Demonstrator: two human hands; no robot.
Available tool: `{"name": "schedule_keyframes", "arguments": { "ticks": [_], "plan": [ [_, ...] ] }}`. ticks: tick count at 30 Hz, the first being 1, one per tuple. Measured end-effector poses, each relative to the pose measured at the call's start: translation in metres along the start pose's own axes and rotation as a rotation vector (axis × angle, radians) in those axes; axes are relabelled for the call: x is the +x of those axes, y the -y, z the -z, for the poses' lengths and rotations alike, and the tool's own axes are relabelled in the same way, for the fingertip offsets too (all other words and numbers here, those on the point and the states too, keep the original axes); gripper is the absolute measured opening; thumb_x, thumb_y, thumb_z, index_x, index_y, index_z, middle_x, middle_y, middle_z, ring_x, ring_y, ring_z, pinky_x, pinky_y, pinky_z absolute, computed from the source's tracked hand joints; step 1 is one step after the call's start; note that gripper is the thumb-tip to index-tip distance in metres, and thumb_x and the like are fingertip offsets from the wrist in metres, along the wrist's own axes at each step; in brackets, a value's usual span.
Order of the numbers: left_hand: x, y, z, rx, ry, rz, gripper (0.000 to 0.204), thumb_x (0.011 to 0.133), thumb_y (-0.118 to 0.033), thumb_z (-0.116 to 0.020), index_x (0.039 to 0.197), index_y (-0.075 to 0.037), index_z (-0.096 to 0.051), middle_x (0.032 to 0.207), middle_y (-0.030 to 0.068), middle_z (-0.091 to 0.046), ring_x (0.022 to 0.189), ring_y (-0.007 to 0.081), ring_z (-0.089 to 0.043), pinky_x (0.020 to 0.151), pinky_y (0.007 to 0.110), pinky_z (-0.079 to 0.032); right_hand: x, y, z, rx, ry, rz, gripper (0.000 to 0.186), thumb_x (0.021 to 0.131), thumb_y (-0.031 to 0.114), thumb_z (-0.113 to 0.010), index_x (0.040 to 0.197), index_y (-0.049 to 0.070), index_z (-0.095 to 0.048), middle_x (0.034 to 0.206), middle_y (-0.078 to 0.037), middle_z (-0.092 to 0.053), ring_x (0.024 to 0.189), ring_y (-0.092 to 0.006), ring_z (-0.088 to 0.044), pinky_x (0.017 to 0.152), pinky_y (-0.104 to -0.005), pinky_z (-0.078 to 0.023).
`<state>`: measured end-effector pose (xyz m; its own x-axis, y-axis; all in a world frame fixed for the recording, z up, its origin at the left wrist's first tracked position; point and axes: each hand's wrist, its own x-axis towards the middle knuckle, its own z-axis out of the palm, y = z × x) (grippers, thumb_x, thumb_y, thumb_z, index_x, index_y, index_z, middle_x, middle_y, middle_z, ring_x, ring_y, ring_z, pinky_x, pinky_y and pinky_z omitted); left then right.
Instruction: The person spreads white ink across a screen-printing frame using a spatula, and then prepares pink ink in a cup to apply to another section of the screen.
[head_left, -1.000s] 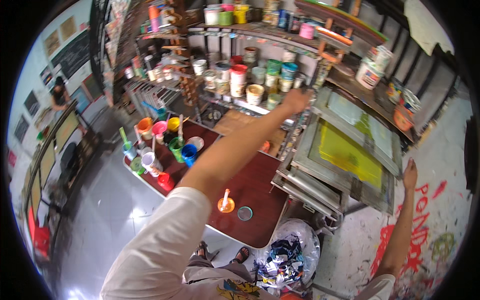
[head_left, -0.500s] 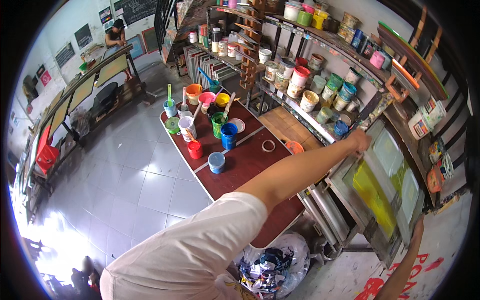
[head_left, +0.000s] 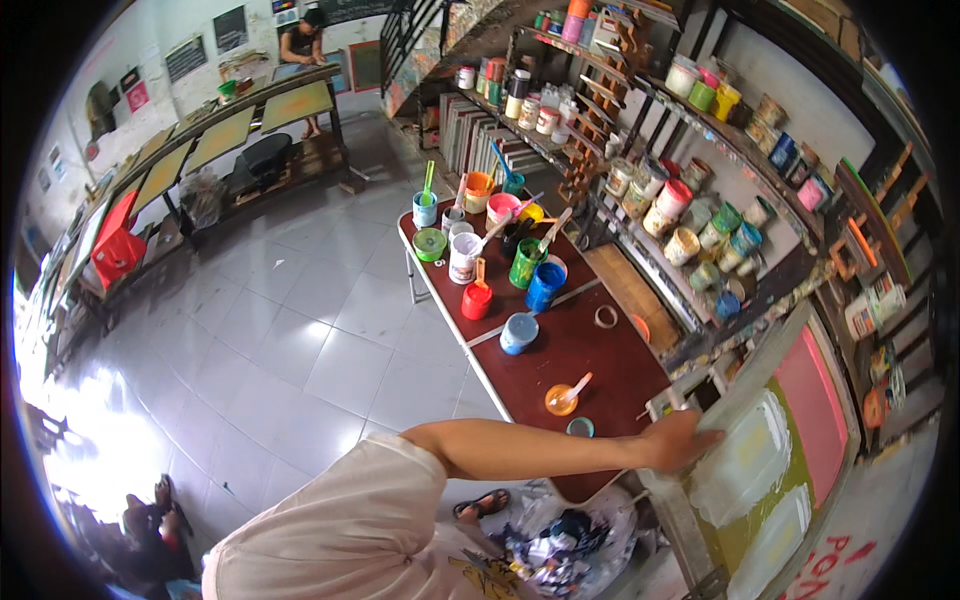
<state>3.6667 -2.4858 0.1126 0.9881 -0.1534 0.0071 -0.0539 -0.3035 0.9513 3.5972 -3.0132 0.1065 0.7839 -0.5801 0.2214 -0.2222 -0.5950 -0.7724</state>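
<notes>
My left arm reaches across to a stack of silk-screen frames at the right. There my left hand (head_left: pixel 676 441) is closed round the edge of a leaning silk-screen frame (head_left: pixel 672 515). Olive-green mesh with pale grey patches (head_left: pixel 750 450) shows beside the fingers. Behind it stands a screen with a pink panel (head_left: pixel 812 415). My right hand is out of view. Just left of my hand, on the dark red table (head_left: pixel 630 375), are an orange cup (head_left: pixel 560 400) with a pale stick and a small teal-rimmed lid or cup (head_left: pixel 580 427).
Paint pots, including a blue one (head_left: pixel 545 286), crowd the table's far end. Shelves (head_left: pixel 690 120) of paint tubs line the back right. A plastic bag of scraps (head_left: pixel 570 540) lies below the table. Another person (head_left: pixel 302 42) works at a long bench (head_left: pixel 225 138).
The view has shifted, showing more of the table. My left hand has moved nearer along the frames, and a pink screen now shows. My right hand has left the view.
</notes>
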Motion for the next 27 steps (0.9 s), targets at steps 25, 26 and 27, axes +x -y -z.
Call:
{"name": "schedule_keyframes", "arguments": {
  "ticks": [25,26,27],
  "plan": [
    [-0.58,0.241,0.346,-0.384,-0.692,0.056,0.05,0.102,-0.022,-0.067,0.137,0.01,-0.05,0.119,0.0136,-0.07,0.109,0.0166,-0.064,0.097,0.032,-0.051,-0.564,0.21,-0.231,0.357,0.144,0.241,0.054,0.114,0.039,-0.039,0.09,-0.007,-0.056,0.078,-0.009,-0.055,0.079,-0.0193,-0.046,0.076,-0.0367,-0.043],
    [-0.588,0.243,0.367,-0.397,-0.766,0.018,0.048,0.102,-0.022,-0.066,0.136,0.009,-0.052,0.117,0.0128,-0.07,0.106,0.0149,-0.064,0.094,0.031,-0.051,-0.568,0.229,-0.269,0.39,0.177,0.304,0.053,0.114,0.036,-0.038,0.091,-0.008,-0.056,0.079,-0.011,-0.057,0.079,-0.0209,-0.047,0.077,-0.0376,-0.043],
    [-0.598,0.25,0.382,-0.374,-0.828,0.041,0.048,0.102,-0.022,-0.066,0.136,0.008,-0.052,0.116,0.0123,-0.07,0.104,0.0148,-0.064,0.093,0.031,-0.051,-0.573,0.247,-0.302,0.405,0.235,0.333,0.053,0.114,0.036,-0.038,0.092,-0.008,-0.056,0.08,-0.012,-0.058,0.079,-0.0213,-0.048,0.077,-0.0381,-0.043]
  ]
}}
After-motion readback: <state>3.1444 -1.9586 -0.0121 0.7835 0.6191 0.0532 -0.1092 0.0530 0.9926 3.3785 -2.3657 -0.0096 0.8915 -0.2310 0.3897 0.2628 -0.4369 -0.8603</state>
